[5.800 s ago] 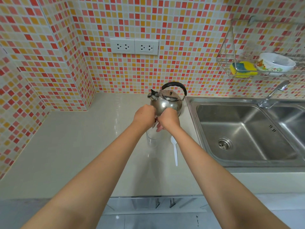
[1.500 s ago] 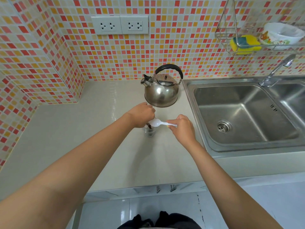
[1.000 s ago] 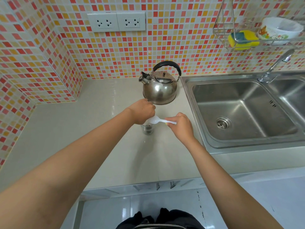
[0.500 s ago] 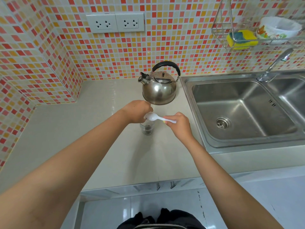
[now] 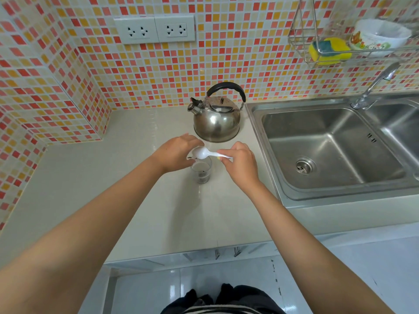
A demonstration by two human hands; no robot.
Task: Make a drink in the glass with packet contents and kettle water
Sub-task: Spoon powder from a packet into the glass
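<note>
Glass [image 5: 201, 172] stands on the bench [image 5: 140, 200], at 6 o'clock from the steel kettle [image 5: 216, 122] and near it, with dark granules in its bottom. No water shows in it. White plastic spoon [image 5: 205, 153] hovers level just above the rim, bowl toward 9 o'clock. Right hand [image 5: 240, 163] pinches the spoon handle, fingers clamped on it. Left hand [image 5: 175, 154] sits at 9 o'clock of the glass; a thin scrap, probably the packet [image 5: 191, 157], shows at its fingertips under the spoon bowl, but whether those fingers pinch it or lie loose I cannot tell.

Risks, as judged: both hands crowd the small light glass, so a knock from either wrist could tip it and spill the granules. Spoon bowl overhangs the rim toward the left hand; anything tipped from it may land on the bench. Kettle pour comes next by my reading; a narrow glass and a hot spout invite splashing or overfill.
</note>
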